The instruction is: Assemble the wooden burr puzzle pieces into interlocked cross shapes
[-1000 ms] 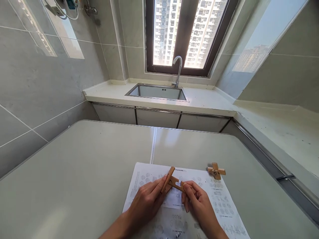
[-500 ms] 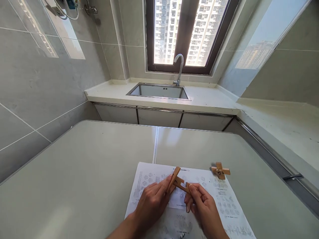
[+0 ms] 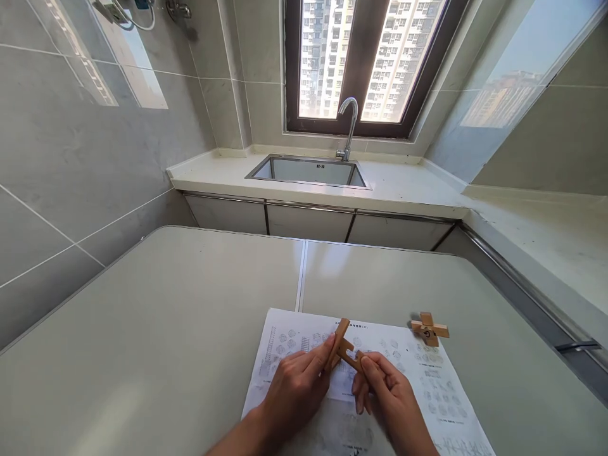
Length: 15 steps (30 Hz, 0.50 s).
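Observation:
My left hand [image 3: 299, 383] is closed around a wooden puzzle stick [image 3: 342, 329] that slants up past the fingertips. Between thumb and fingers, my right hand [image 3: 392, 396] pinches the end of a notched wooden puzzle piece [image 3: 350, 361]. The far end of that piece meets the left stick at an angle; whether they interlock is hidden by the left fingers. Both hands are just above a printed diagram sheet [image 3: 327, 405]. On the sheet's far right corner sits a cross of joined wooden pieces [image 3: 429, 330], with a dark letter-like mark on it.
The sheet lies on a pale table [image 3: 199, 329] with a seam [image 3: 301, 278] running away from me. Beyond the table are a white counter [image 3: 399, 183], a sink [image 3: 308, 171], a faucet [image 3: 349, 130] and a window [image 3: 361, 63]. A tiled wall [image 3: 104, 158] rises on the left.
The camera view has shifted slightly, moving the scene a little rightward. Both hands keep their grips. The dark letter on the notched piece near the joint no longer shows.

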Each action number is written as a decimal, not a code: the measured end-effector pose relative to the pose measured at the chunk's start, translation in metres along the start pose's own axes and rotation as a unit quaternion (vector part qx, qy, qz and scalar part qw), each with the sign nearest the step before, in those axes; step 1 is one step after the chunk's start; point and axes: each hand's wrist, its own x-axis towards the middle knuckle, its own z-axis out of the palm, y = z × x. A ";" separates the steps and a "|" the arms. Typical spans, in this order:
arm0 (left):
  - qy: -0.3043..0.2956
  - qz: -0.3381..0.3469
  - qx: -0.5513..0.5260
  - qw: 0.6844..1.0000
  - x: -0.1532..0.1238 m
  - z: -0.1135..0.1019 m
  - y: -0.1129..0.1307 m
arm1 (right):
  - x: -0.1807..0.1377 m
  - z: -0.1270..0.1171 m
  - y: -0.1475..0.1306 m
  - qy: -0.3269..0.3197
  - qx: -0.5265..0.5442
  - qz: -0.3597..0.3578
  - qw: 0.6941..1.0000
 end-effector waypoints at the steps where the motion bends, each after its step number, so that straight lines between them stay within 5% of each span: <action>1: 0.000 -0.010 -0.007 1.000 0.000 0.000 0.000 | -0.001 0.001 -0.002 -0.012 0.002 0.002 1.000; 9: -0.039 -0.206 -0.135 0.968 0.000 -0.006 0.001 | -0.006 -0.001 -0.011 -0.178 0.023 0.026 0.983; 15: -0.057 -0.174 -0.214 0.960 0.004 -0.011 0.001 | -0.006 -0.005 -0.009 -0.222 -0.004 0.023 0.975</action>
